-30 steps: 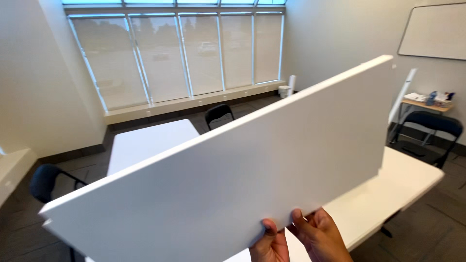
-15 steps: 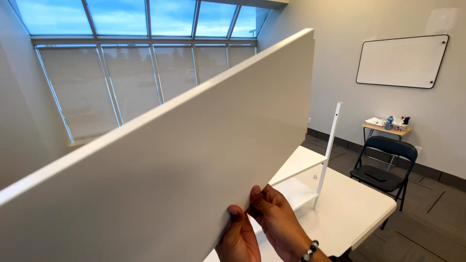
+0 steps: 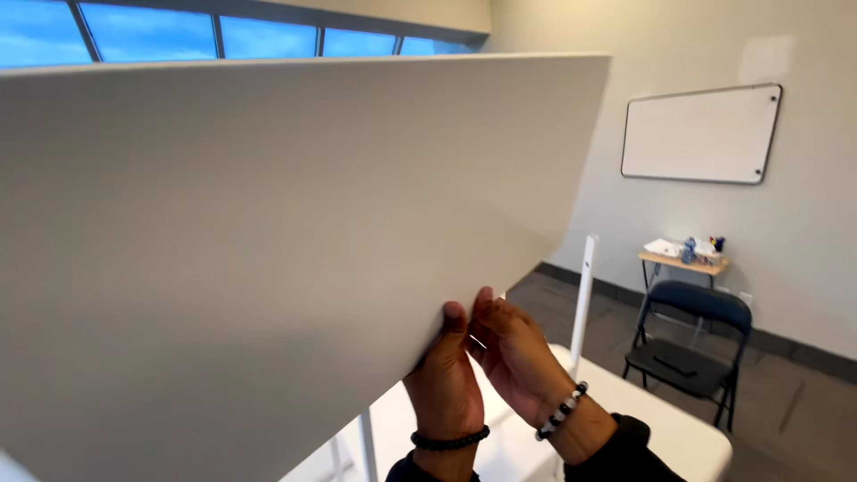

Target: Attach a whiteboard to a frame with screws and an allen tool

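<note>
A large flat white board [image 3: 268, 232] fills most of the view, held up in the air and tilted toward me. My left hand [image 3: 444, 379] grips its lower edge, thumb on the near face. Close beside it, my right hand [image 3: 516, 353] holds the same edge with fingers pressed against the board. Both wrists wear bead bracelets. Below the hands lies a white table [image 3: 661, 428] with thin white upright legs [image 3: 582, 303] of a frame standing on it. The board hides much of the room's left side.
A dark folding chair [image 3: 687, 344] stands right of the table. Behind it a small wooden side table [image 3: 683, 261] carries small items. A whiteboard [image 3: 701, 134] hangs on the right wall. Windows [image 3: 268, 36] run along the top.
The board has swung up and closer, now covering nearly all the left view. My view has turned right and upward; both hands stay on the lower edge.
</note>
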